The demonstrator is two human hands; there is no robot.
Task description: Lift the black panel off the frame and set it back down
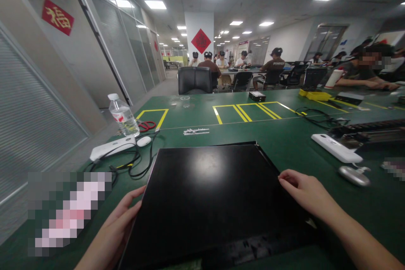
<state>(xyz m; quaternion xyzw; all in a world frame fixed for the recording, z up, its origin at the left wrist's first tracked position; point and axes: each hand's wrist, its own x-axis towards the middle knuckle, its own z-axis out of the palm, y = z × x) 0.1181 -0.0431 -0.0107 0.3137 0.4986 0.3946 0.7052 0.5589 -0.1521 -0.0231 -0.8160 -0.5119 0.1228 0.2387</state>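
Note:
A flat black screen panel [202, 202] lies in front of me, a ceiling light reflected on it. Behind its far and right sides shows the thin edge of a dark frame [268, 158], not lined up with the panel. My left hand [122, 219] grips the panel's left edge, the thumb near the top face and some fingers hidden beneath. On the right, my right hand [299, 185] has thumb and forefinger pinched at the right edge; whether they hold the panel or the frame I cannot tell.
On the green table [171, 135] to the left are a water bottle [123, 116], red-handled scissors [147, 126], a white device [112, 147] and black cables. At right are a white power bank [335, 148], a silver mouse-like object [354, 176] and dark equipment. People sit farther back.

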